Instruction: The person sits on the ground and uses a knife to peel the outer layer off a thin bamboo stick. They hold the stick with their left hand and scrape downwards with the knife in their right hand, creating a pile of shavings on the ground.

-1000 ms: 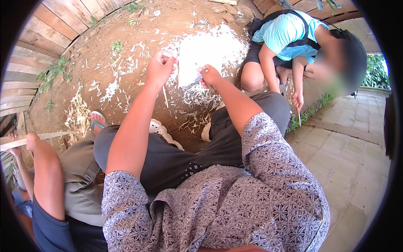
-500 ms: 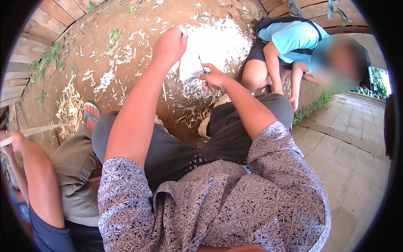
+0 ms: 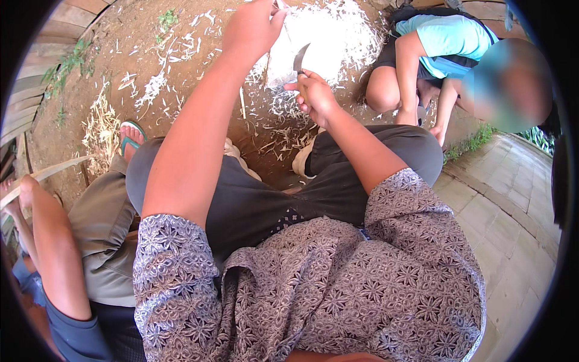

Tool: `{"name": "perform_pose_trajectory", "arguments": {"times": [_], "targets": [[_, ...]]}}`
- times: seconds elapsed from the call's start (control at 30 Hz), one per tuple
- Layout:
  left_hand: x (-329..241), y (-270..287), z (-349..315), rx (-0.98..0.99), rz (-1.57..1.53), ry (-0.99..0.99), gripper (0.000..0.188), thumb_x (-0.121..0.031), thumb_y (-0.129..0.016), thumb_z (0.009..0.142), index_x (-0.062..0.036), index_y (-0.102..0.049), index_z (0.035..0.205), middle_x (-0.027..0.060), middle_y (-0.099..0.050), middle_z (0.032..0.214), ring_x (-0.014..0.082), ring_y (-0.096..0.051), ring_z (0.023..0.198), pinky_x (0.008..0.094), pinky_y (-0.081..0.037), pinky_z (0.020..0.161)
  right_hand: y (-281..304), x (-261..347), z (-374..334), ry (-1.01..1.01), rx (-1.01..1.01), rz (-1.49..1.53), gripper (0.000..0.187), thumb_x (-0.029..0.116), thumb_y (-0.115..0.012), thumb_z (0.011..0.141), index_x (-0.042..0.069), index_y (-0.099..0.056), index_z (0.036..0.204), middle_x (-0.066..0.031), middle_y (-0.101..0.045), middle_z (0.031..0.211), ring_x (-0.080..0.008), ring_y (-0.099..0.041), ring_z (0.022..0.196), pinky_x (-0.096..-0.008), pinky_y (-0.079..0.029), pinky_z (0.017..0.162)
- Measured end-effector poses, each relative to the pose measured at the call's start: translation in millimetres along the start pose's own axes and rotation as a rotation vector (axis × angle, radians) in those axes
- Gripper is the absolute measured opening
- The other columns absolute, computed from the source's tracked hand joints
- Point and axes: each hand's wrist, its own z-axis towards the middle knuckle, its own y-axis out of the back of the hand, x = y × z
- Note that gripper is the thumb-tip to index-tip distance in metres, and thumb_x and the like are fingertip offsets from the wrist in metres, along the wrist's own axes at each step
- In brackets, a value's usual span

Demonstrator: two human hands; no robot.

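My right hand [image 3: 315,98] is closed round the handle of a knife with a short curved blade [image 3: 301,58]. The blade points away from me and its tip bends to the right. Farther off and to the left, my left hand [image 3: 254,29] is closed, its fingertips near the top of the picture. Something small and pale shows at those fingertips, too washed out to name. Beneath both hands lies a bright, overexposed white patch [image 3: 325,39], and white shavings [image 3: 365,45] are strewn round it.
At the right a person in a turquoise shirt [image 3: 446,39] crouches close to the shavings. On the left another person's arm [image 3: 54,253] is beside a long pale strip [image 3: 51,172]. A sandalled foot [image 3: 131,136] rests on the dirt. Paving [image 3: 500,187] lies at the right, wooden boards [image 3: 36,78] at the left.
My left hand has moved farther away, toward the top edge. The knife in my right hand has turned, so its curved blade now shows clearly. The whole view has shifted slightly.
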Motion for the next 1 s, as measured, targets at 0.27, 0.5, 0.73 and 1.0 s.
{"name": "perform_pose_trajectory", "arguments": {"times": [0.27, 0.5, 0.73, 1.0], "targets": [[5.4, -19.5, 6.0, -0.06, 0.073, -0.056, 0.019, -0.021, -0.066, 0.094, -0.0041, -0.063, 0.101, 0.0231, -0.07, 0.094, 0.0437, -0.068, 0.086, 0.0496, -0.054, 0.073, 10.5, -26.9, 19.1, 0.612, -0.206, -0.708, 0.057, 0.016, -0.049, 0.1, -0.002, -0.04, 0.153, -0.0231, -0.071, 0.107, -0.0352, -0.069, 0.091, -0.0418, -0.053, 0.088], [-1.6, -31.6, 11.3, -0.059, 0.029, -0.091, 0.018, -0.02, -0.066, 0.094, -0.0039, -0.062, 0.102, 0.0221, -0.07, 0.09, 0.0416, -0.069, 0.082, 0.0477, -0.054, 0.07, 19.1, -32.5, 24.0, 0.606, -0.199, -0.735, 0.054, 0.011, -0.048, 0.099, 0.0, -0.044, 0.151, -0.0269, -0.067, 0.085, -0.0415, -0.068, 0.081, -0.0463, -0.053, 0.083], [-9.3, -21.7, 9.1, -0.045, 0.042, -0.092, 0.019, -0.02, -0.066, 0.095, -0.0026, -0.062, 0.101, 0.0222, -0.07, 0.09, 0.0412, -0.069, 0.083, 0.0467, -0.054, 0.072, 16.7, -38.9, 19.5, 0.6, -0.189, -0.787, 0.054, 0.012, -0.048, 0.1, 0.001, -0.042, 0.153, -0.0264, -0.068, 0.085, -0.0397, -0.067, 0.076, -0.0458, -0.054, 0.078], [-10.8, -19.6, 4.8, -0.049, 0.028, -0.108, 0.017, -0.019, -0.068, 0.094, -0.0029, -0.063, 0.1, 0.0217, -0.07, 0.09, 0.0413, -0.068, 0.081, 0.0461, -0.054, 0.071, 6.1, -13.3, 16.3, 0.048, -0.093, -0.132, 0.054, 0.014, -0.045, 0.104, 0.004, -0.038, 0.157, -0.0206, -0.07, 0.094, -0.0269, -0.065, 0.073, -0.0397, -0.053, 0.078]]}}
